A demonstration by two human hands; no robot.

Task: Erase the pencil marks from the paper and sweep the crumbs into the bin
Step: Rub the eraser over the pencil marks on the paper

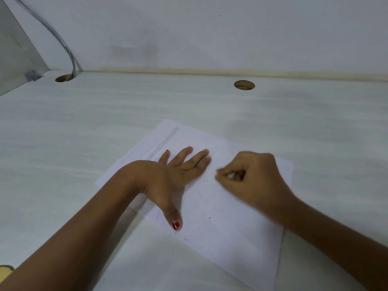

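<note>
A white sheet of paper (226, 223) lies at an angle on the pale desk. My left hand (176, 175) rests flat on its left half, fingers spread, pinning it down. My right hand (252, 177) is curled over the middle of the sheet, its fingertips pinched on a small white eraser (231, 176) that touches the paper; the hand looks blurred. Faint grey pencil strokes (165, 139) run along the sheet's far left edge. Tiny dark crumbs (209, 217) are scattered on the paper below my hands. No bin is in view.
The desk (84, 143) meets a white wall at the back. Two round cable holes sit near the back edge, the left hole (64, 78) with grey cables (63, 43) running into it and the right hole (244, 84) to the right. A partition (14, 55) stands at far left.
</note>
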